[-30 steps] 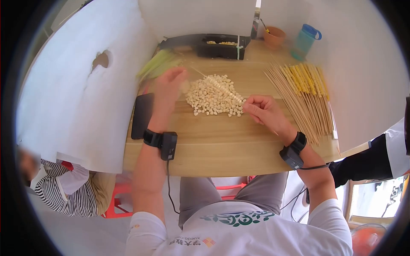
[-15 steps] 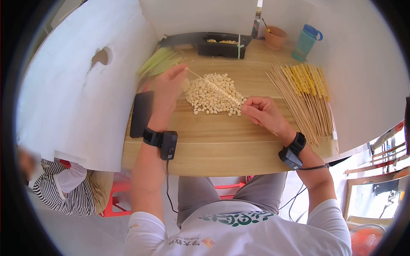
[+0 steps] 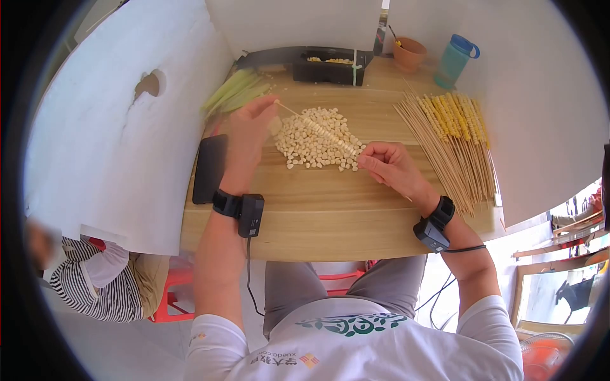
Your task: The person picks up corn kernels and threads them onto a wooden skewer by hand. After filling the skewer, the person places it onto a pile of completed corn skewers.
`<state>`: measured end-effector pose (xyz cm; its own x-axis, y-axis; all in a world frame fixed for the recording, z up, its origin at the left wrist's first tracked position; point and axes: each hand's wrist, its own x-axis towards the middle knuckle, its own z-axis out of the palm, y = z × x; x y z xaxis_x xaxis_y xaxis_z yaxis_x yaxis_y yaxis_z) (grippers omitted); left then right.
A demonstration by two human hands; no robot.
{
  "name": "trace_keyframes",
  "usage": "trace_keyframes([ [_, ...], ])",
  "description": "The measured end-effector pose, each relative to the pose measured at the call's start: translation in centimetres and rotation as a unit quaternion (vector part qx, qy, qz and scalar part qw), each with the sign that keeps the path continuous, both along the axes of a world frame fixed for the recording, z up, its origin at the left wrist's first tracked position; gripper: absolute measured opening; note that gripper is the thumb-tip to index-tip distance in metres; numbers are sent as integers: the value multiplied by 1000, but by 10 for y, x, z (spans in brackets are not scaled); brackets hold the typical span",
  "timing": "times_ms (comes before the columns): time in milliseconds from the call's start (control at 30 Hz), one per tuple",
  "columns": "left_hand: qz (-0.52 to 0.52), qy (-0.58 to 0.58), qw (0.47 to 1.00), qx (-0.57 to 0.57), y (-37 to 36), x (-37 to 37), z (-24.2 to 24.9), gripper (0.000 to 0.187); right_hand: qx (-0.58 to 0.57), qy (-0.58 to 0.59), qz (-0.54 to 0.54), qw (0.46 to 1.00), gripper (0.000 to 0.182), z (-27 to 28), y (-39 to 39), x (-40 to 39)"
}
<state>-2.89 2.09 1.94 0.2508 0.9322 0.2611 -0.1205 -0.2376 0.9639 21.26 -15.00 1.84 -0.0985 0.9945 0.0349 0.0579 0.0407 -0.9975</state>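
My right hand (image 3: 386, 166) is closed around the lower part of a thin wooden skewer (image 3: 289, 109). A row of pale corn kernels (image 3: 327, 135) is threaded along its middle, reaching down to my fingers. The bare upper end slants up and left to my left hand (image 3: 254, 120), whose thumb and forefinger pinch a single corn kernel (image 3: 277, 101) at the tip. Below the skewer a heap of loose corn kernels (image 3: 309, 152) is spread over the wooden table (image 3: 305, 219). The other fingers of my left hand are partly hidden and slightly blurred.
Bare skewers (image 3: 435, 152) lie at the right beside finished kernel skewers (image 3: 454, 117). A black box (image 3: 327, 73) with kernels, a clay pot (image 3: 408, 56) and a blue bottle (image 3: 452, 63) stand behind. Green husks (image 3: 235, 92) and a black phone (image 3: 210, 168) lie left. A seated person (image 3: 98, 279) is beyond the partition.
Both hands hold nearly the same pose, with the skewer still between them. The whole view has shifted very slightly.
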Motion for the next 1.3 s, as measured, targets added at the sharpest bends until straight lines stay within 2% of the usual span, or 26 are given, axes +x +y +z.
trace_keyframes([
  [300,16,8,1000,19,2,1,-3,23,5,-4,-6,1000,19,-3,1,0],
  [467,69,75,987,125,10,2,-14,21,12,-12,-9,1000,19,-6,1,0],
  [700,141,148,963,176,0,8,-13,19,13,-26,-8,1000,18,-3,0,-2],
  [767,178,177,938,239,-3,10,-13,19,12,-26,-8,1000,18,-3,0,-1],
  [1000,178,179,936,246,-3,12,-10,18,17,-29,-9,999,18,1,-2,-3],
  [1067,167,110,959,200,0,13,-13,19,11,-37,-15,999,18,2,-1,-2],
  [1300,128,61,978,154,10,9,-21,14,31,-11,-8,999,18,-1,-1,-2],
])
